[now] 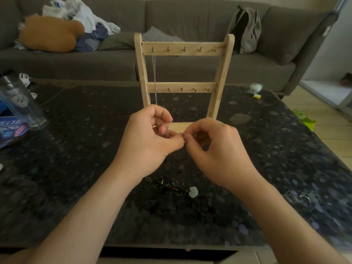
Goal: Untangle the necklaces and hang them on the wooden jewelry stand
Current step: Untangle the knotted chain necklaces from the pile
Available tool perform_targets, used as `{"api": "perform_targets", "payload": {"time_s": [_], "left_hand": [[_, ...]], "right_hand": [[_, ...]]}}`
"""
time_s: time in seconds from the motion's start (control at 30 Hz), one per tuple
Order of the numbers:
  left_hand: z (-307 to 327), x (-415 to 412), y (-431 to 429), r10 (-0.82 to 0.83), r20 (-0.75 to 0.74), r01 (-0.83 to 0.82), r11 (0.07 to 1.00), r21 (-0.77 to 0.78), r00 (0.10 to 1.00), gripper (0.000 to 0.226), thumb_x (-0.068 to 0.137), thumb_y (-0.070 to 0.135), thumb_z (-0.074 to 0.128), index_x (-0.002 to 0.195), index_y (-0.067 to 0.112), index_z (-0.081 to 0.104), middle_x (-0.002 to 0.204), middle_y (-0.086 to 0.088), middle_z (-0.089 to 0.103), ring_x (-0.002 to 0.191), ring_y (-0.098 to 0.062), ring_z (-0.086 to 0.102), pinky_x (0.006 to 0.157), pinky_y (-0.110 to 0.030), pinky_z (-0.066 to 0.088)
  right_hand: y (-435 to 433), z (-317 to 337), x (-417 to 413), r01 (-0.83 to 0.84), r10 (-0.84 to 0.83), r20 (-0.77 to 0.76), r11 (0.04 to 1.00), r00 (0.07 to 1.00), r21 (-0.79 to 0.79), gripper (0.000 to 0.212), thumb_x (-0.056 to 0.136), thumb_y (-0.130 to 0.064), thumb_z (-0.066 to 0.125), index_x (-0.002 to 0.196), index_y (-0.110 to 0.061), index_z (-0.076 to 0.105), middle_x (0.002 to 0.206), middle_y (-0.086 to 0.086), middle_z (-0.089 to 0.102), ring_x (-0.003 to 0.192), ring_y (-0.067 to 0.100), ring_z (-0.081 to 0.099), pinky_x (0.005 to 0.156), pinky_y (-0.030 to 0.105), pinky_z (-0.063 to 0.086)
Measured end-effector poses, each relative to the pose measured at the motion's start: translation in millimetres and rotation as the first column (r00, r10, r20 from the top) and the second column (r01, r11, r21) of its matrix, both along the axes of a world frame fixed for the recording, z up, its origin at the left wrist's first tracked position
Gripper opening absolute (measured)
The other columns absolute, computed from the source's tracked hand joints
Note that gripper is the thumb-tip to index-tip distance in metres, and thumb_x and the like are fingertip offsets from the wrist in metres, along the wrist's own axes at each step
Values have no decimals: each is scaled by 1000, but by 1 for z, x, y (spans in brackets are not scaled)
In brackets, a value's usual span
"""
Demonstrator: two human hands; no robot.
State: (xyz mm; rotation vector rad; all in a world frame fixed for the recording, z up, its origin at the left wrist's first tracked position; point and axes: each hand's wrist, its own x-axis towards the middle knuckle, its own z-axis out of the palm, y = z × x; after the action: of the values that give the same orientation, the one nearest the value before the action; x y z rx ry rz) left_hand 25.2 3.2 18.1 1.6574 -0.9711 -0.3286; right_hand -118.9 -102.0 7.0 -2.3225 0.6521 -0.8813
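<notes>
Wooden jewelry stand (182,73) upright on dark table (76,149); one silver chain (154,77) hangs from top-left hook.
Left hand (152,138) and right hand (215,149) fingertips pinch a thin necklace (181,135); tangled necklaces (169,185) lie below.

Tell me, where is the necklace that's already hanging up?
The silver chain hangs from the leftmost hook on the top bar of the wooden stand, in the middle of the head view, just above the left hand.
</notes>
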Motion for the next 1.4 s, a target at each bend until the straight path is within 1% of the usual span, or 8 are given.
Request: {"api": "perform_targets", "payload": {"time_s": [0.3, 0.5, 0.67, 0.83, 1.07, 1.17, 1.3, 1.4], "left_hand": [[-3, -6, -3, 71, -72, -70, 997, 25, 995, 25, 75, 20, 87, 95, 33, 78, 78, 8, 58, 70, -2, 59, 66, -15, 52], [0, -2, 1, -24, -66, 28, 998, 60, 998, 16, 89, 26, 87, 94, 41, 86, 85, 3, 79, 89, -24, 74, 94, -44, 64], [-1, -4, 2, -33, -73, 40, 995, 94, 997, 14, 93, 33, 82, 92, 46, 85, 84, -11, 67, 79, -15, 66, 97, -36, 56], [0, -6, 0, -33, -61, 40, 993, 107, 998, 12, 94, 33, 82, 93, 45, 83, 81, -2, 52, 72, -14, 62, 85, -33, 55], [4, -8, -1, -103, -129, 130, 965, 226, 986, 16, 103, 32, 65, 95, 30, 78, 100, 2, 75, 83, -6, 76, 101, -48, 58], [4, -6, 0, -162, -62, 173, 945, 278, 985, 19, 108, 38, 59, 99, 31, 74, 95, 3, 75, 79, -2, 73, 93, -37, 56], [1, -8, -1, -197, 39, 172, 922, 346, 980, 20, 110, 40, 53, 103, 30, 68, 88, 4, 75, 64, 7, 66, 61, -11, 45], [-3, -8, -2, -155, -45, 162, 951, 263, 987, 15, 107, 38, 60, 102, 29, 71, 92, 8, 77, 83, 1, 74, 82, -26, 57]], "right_hand": [[3, 2, 1, -109, 90, 102, 972, 991, 209, 6, 97, -14, 71, 92, -17, 73, 72, -4, 71, 59, 4, 63, 56, 13, 45], [1, 0, 1, -48, 13, 170, 978, 985, 202, 8, 96, -15, 72, 93, -22, 75, 87, -9, 76, 84, 8, 75, 74, 28, 62], [0, 0, 1, 2, -20, 180, 995, 984, 102, 7, 91, -17, 76, 90, -24, 76, 90, -12, 75, 89, 8, 74, 82, 35, 64], [1, -3, 2, 71, -73, 207, 997, 976, 14, 5, 85, -18, 82, 84, -23, 81, 95, -16, 73, 90, 6, 72, 80, 27, 61], [1, 3, 1, 96, -116, 179, 988, 977, 121, 13, 81, -32, 70, 78, -20, 74, 77, -12, 71, 73, 5, 68, 67, 22, 56], [-3, 9, -1, 10, -93, 120, 828, 988, 560, 26, 91, -24, 59, 75, -3, 63, 66, -1, 60, 62, 13, 54, 62, 28, 46], [-3, 11, 2, -194, -37, 217, 328, 975, 924, 24, 92, -21, 46, 70, -18, 54, 71, 5, 52, 66, 19, 49, 69, 38, 42], [-5, 8, 3, -227, -40, 253, 324, 967, 918, 34, 102, -21, 45, 69, -19, 54, 70, 2, 51, 66, 18, 49, 66, 35, 40]]}}
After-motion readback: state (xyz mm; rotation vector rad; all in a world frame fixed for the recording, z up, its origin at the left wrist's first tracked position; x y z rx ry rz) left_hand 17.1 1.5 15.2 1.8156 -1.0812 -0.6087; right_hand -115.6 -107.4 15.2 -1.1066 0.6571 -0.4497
